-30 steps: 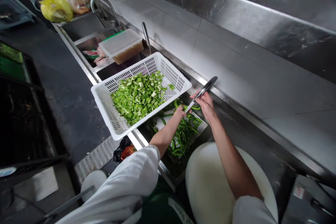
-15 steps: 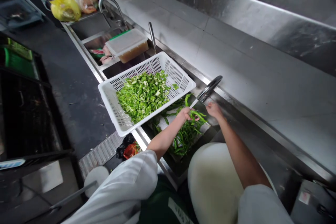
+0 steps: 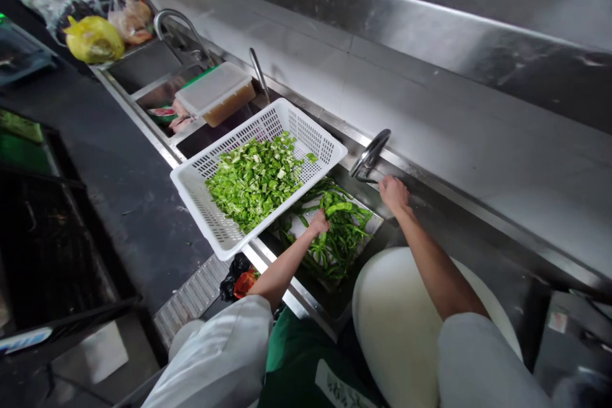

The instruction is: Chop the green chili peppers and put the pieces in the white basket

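My left hand is closed on a long green chili pepper that sticks out past the fingers, just over the sink. Below it, a heap of whole green chili peppers lies on a pale tray. With closed fingers, my right hand grips the thin lever of the curved faucet by the wall. No water stream shows under the spout. Left of the hands, a white perforated basket rests across the sink and holds chopped green peppers.
A round white cutting board is close in front of me. Farther along stand a lidded container, more faucets and a yellow bag. A black bag with red scraps sits below the sink edge. A steel shelf overhangs the wall.
The water that ran from the faucet has stopped. My left hand has drawn back toward me and down-left with the pepper. My right hand remains at the faucet lever. The view has shifted slightly.
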`<state>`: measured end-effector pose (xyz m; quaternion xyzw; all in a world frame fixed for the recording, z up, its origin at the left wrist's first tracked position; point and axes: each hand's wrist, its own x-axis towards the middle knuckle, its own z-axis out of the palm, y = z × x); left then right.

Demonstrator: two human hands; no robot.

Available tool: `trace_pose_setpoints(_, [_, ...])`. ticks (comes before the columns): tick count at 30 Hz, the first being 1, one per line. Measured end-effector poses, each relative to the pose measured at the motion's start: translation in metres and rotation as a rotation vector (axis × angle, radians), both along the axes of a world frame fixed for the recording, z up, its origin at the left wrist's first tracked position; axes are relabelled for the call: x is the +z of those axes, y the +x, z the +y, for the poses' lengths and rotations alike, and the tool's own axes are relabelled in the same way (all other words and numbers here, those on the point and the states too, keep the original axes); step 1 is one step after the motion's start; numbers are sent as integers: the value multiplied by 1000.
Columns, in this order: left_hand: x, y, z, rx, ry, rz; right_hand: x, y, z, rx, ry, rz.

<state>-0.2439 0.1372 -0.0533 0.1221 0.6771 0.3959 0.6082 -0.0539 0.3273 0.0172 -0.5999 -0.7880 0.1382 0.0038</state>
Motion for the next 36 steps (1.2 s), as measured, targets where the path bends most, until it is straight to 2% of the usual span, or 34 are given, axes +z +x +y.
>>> trace_pose_setpoints(1, [3, 0, -10, -38, -17, 96, 8, 11, -18, -16, 21, 76])
trace_pose_setpoints(3, [12, 2, -27, -236, -68, 364, 21, 43, -71, -37, 75, 243])
trace_pose_setpoints(6, [30, 12, -46, -706, -102, 831, 28, 117, -182, -180, 199, 421])
trace_pose_setpoints(8, [46, 24, -57, -917, -20, 1001, 23, 174, -266, -336, 241, 392])
trace_pose_setpoints(10, [64, 45, -66, -1020, 129, 1085, 13, 224, -348, -563, 253, 265])
trace_pose_setpoints(12, [81, 74, -71, -1085, 285, 1157, 1, 257, -419, -709, 203, 137])
trace_pose_setpoints(14, [91, 114, -74, -1146, 429, 1219, -10, 272, -468, -800, 77, 39])
trace_pose_setpoints(15, [93, 136, -76, -1181, 496, 1249, -14, 273, -484, -825, 3, 18])
trace_pose_setpoints(17, [89, 180, -80, -1264, 623, 1313, -22, 267, -499, -854, -114, 20])
trace_pose_setpoints(19, [76, 217, -87, -1372, 719, 1371, -25, 259, -497, -861, -165, 40])
trace_pose_setpoints(22, [52, 243, -98, -1501, 786, 1426, -22, 257, -483, -881, -205, 58])
trace_pose_setpoints(26, [33, 236, -116, -1495, 911, 1434, -10, 282, -480, -925, -247, 109])
trace_pose_setpoints(29, [31, 225, -128, -1435, 1057, 1396, -1, 307, -497, -976, -177, 178])
trace_pose_setpoints(32, [30, 223, -137, -1400, 1145, 1316, 5, 322, -521, -1034, -98, 367])
trace_pose_setpoints(36, [23, 230, -149, -1455, 1190, 1196, 7, 326, -542, -1087, -48, 583])
